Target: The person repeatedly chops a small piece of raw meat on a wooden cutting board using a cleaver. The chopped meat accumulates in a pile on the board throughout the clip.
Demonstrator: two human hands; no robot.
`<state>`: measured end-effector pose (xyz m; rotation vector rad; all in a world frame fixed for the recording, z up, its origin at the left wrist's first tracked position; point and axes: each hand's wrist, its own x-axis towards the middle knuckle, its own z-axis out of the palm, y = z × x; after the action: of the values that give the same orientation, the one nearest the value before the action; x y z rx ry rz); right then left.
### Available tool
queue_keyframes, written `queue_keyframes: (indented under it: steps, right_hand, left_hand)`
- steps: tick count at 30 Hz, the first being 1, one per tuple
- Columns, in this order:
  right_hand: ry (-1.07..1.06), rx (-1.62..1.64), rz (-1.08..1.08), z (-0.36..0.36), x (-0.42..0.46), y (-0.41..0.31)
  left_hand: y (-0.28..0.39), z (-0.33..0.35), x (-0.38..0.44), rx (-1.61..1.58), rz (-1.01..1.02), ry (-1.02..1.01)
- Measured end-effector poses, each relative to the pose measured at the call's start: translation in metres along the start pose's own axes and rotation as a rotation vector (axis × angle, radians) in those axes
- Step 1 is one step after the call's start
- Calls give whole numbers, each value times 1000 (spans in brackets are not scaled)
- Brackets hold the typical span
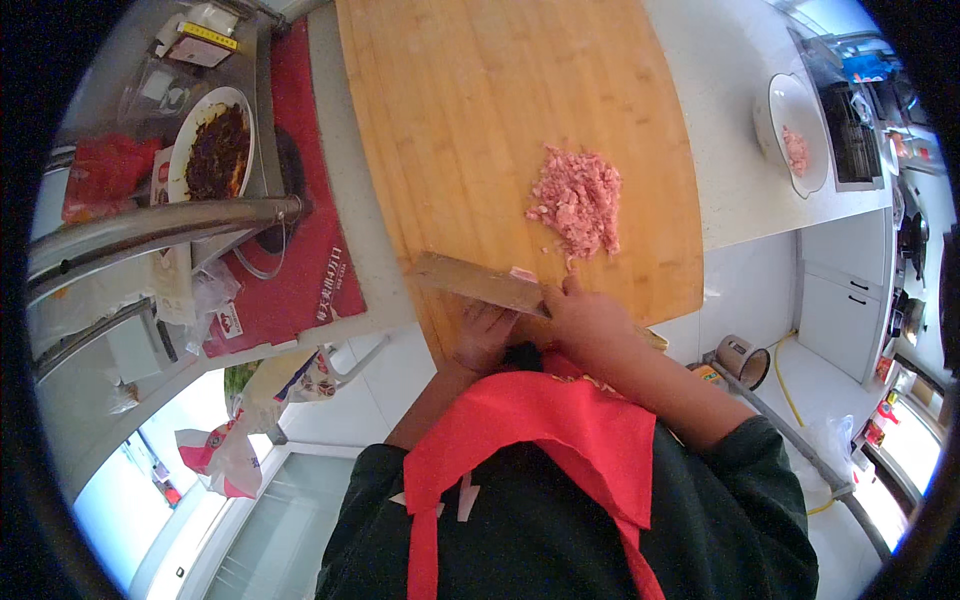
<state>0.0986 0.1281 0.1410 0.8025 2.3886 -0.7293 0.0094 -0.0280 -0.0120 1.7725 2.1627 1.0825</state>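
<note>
A heap of minced raw meat (577,201) lies on the large wooden cutting board (480,105). Nearer to me, my right hand (592,322) grips the handle end of a cleaver (476,283), whose broad blade points left across the board. A small pale pink piece of meat (523,274) shows at the blade's far edge. My left hand (486,334) is on the near side of the blade, by the board's near edge; it is blurred, and the blade partly covers its fingers, so whether it holds anything is unclear.
A white bowl (780,97) with some minced meat stands on the counter at right. On the left are a bowl of dark sauce (174,150), a metal rail (172,225), a red mat (315,225) and hanging plastic bags (225,457). A brown cylindrical container (742,361) is at lower right.
</note>
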Motion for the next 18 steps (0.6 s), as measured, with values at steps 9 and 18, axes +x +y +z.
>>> queue_keyframes:
  steps: [9,18]
  right_hand:
    - [198,-6,-115,18,16,-11]
    - [194,-13,-35,20,12,-6]
  left_hand:
    - [-12,33,-1,-338,-268,-49]
    - [10,-24,38,-354,-369,-11]
